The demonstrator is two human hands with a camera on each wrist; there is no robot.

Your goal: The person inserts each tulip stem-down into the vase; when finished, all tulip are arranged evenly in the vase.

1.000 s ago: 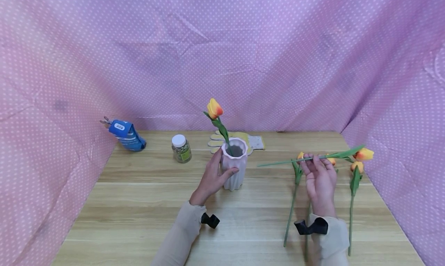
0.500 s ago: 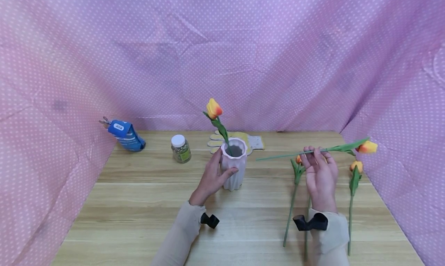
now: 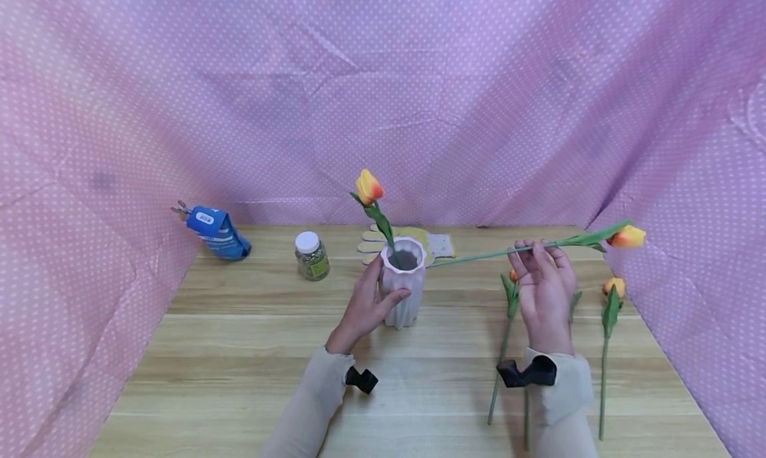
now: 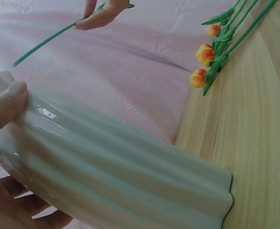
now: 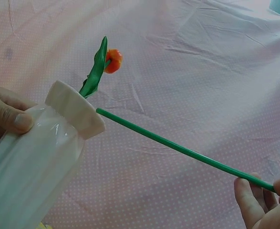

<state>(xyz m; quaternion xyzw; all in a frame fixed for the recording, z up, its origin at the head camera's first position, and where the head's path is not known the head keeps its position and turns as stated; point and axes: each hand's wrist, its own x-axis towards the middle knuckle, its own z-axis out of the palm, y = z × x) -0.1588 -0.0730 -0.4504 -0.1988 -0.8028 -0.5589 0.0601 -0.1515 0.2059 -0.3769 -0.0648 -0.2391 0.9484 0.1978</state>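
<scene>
My left hand (image 3: 365, 305) grips a white fluted vase (image 3: 403, 298) near its top, thumb across the front. The vase stands upright on the table. One yellow-orange tulip (image 3: 370, 187) leans out of its mouth to the left. To the right, my right hand (image 3: 546, 288) pinches the green stem of a second tulip (image 3: 625, 236) between thumb and fingers. That tulip is held nearly level above the table, bloom to the right. Its bare stem end (image 5: 99, 111) shows right by the vase rim (image 5: 75, 109) in the right wrist view.
Three more tulips (image 4: 205, 55) lie on the wooden table (image 3: 239, 378) at the right, partly under my right arm. A yellow-and-white work glove (image 3: 441, 245) lies behind the vase. Left of it stand a white-capped jar (image 3: 312, 257) and a clipped blue bag (image 3: 220, 233). Pink dotted cloth (image 3: 383, 99) surrounds the table.
My right hand has risen and shifted slightly left with its tulip, bringing the stem end close to the vase. The left hand and vase have stayed in place.
</scene>
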